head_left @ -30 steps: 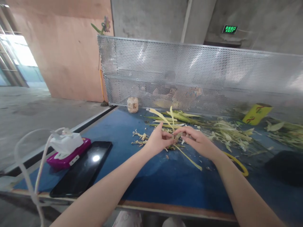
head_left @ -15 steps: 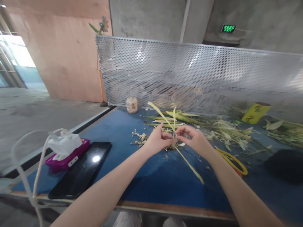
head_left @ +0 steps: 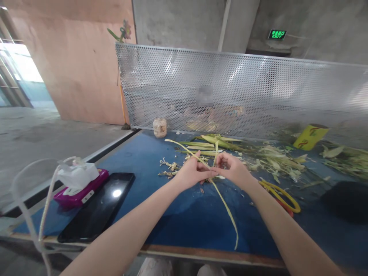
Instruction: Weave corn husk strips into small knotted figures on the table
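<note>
Several narrow, pale yellow-green plant strips (head_left: 229,212) cross between my hands above the blue table. My left hand (head_left: 190,172) pinches them from the left with thumb and fingertips. From the right, my right hand (head_left: 233,168) closes on the same crossing, its fingertips meeting those of the left. One strip end trails toward the front edge, another points to the back left, and a shorter one stands up by the right fingers. The crossing itself is mostly covered by the fingers. Small knotted pieces of dried plant (head_left: 172,166) lie just left of my left hand.
Long green leaves (head_left: 221,142) and a leafy heap (head_left: 276,159) lie behind and right. A yellow-handled tool (head_left: 283,197), a dark rounded object (head_left: 346,201) and a yellow can (head_left: 310,137) are right. Left are a phone (head_left: 97,207) and purple tissue box (head_left: 82,191). Perforated metal (head_left: 184,84) borders the back.
The long strip's upper end has dropped to the left and lies lower. Its lower end now hangs nearer the front edge and bends. My hands have drawn slightly closer together.
</note>
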